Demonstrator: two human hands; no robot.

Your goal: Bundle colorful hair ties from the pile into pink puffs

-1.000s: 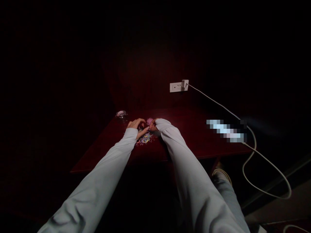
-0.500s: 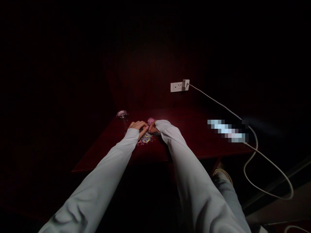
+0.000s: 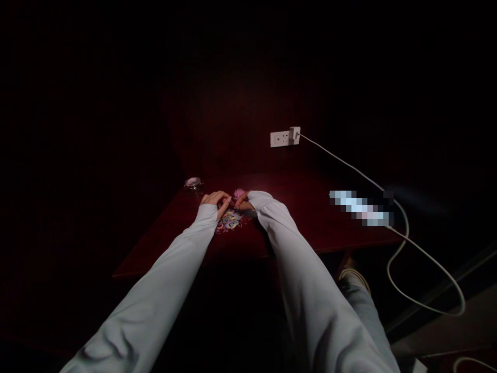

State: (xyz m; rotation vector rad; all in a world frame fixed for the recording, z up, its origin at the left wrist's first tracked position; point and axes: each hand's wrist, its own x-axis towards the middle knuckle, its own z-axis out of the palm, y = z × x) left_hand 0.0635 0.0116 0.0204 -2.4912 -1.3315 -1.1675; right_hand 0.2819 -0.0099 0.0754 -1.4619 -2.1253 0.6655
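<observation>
My left hand (image 3: pixel 216 200) is over the table at the left edge of a loose pile of colourful rubber bands (image 3: pixel 231 221), thumb and forefinger closed together. Opposite it, my right hand (image 3: pixel 244 202) points its pinched fingers down at the pile's far edge. What either hand holds is too small and dark to make out. A small heap of pink bands (image 3: pixel 238 194) lies just beyond the right fingers, partly covered by them. The left wrist hides some of the colourful pile.
A clear round container with pink contents (image 3: pixel 193 183) stands at the dark red table's (image 3: pixel 155 254) back left. On the wall, a charger sits in a white socket (image 3: pixel 279 139); its cable (image 3: pixel 349 167) loops past a pixelated bright object (image 3: pixel 361 208) at the right.
My hands have drawn apart a little, the left one moving left. More of the colourful pile shows between them. The whole view has shifted slightly.
</observation>
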